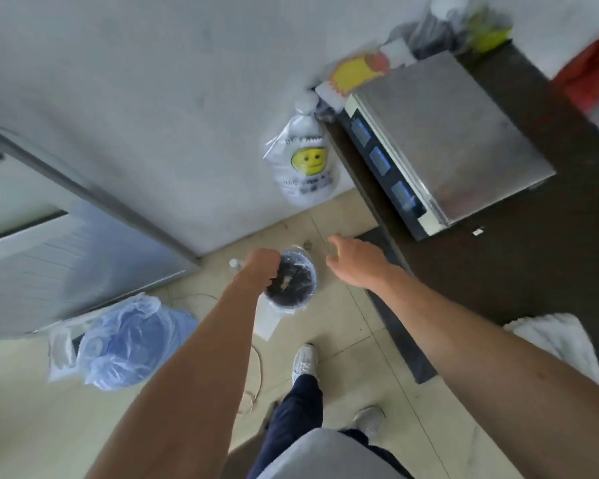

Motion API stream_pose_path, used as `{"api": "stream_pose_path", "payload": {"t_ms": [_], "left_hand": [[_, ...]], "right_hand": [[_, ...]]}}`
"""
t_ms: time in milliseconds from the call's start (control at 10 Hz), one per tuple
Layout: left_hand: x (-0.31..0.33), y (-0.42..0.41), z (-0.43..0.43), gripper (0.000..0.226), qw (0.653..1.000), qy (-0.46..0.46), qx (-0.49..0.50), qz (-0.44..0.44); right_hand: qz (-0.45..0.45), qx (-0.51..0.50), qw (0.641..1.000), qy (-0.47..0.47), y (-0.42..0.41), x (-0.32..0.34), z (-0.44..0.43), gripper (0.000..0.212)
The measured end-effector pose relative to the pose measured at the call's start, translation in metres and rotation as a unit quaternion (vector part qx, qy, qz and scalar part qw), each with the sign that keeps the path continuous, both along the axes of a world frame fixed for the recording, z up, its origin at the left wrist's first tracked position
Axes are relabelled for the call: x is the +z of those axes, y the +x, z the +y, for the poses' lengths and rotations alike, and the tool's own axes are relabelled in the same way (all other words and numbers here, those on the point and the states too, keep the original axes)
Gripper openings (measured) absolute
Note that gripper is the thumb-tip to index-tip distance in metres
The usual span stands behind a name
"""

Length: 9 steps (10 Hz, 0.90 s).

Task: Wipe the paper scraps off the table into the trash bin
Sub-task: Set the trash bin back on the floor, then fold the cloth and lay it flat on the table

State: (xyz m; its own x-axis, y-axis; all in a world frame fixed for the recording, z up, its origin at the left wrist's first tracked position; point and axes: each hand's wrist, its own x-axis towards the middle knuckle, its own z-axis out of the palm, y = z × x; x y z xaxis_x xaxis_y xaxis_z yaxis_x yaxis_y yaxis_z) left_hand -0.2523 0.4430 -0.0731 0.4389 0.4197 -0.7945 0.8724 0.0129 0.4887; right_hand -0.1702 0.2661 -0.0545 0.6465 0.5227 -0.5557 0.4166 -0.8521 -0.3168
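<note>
I see one paper scrap (478, 231) left on the dark table (498, 271), just beside the weighing scale (446, 133), up and to the right of the right hand (353, 264), which is the nearer one. That hand hangs released, fingers spread, near the table edge. Left hand (260, 267) is curled over the rim of the floor trash bin (291, 281); can't tell what it's gripping.

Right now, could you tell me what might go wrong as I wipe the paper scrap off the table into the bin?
1. The trash bin sits on the floor, apart from the table edge, with only the left hand curled at its rim; a wiped scrap could land on the tiles instead.
2. The paper scrap lies close beside the scale, so a careless wipe might push it underneath.
</note>
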Motion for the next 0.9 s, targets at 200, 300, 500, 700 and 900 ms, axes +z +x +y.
{"api": "stream_pose_path", "payload": {"t_ms": [200, 300, 500, 700, 900], "left_hand": [[0.09, 0.041, -0.046, 0.029, 0.996, 0.048, -0.033, -0.07], [0.121, 0.059, -0.076, 0.028, 0.987, 0.074, -0.088, -0.117], [0.16, 0.09, -0.151, 0.027, 0.952, 0.132, -0.191, -0.198], [0.177, 0.103, -0.249, 0.017, 0.901, 0.159, -0.34, -0.219], [0.165, 0.078, -0.343, 0.013, 0.858, 0.152, -0.452, -0.193]], "right_hand": [[-0.099, -0.031, 0.993, 0.053, 0.02, 0.08, -0.052, 0.044], [-0.151, -0.064, 0.984, 0.074, 0.028, 0.11, -0.088, 0.038], [-0.204, -0.135, 0.967, 0.075, 0.033, 0.146, -0.182, 0.037], [-0.246, -0.191, 0.949, 0.056, 0.014, 0.164, -0.286, 0.042], [-0.233, -0.287, 0.928, 0.036, -0.038, 0.139, -0.371, 0.047]]}}
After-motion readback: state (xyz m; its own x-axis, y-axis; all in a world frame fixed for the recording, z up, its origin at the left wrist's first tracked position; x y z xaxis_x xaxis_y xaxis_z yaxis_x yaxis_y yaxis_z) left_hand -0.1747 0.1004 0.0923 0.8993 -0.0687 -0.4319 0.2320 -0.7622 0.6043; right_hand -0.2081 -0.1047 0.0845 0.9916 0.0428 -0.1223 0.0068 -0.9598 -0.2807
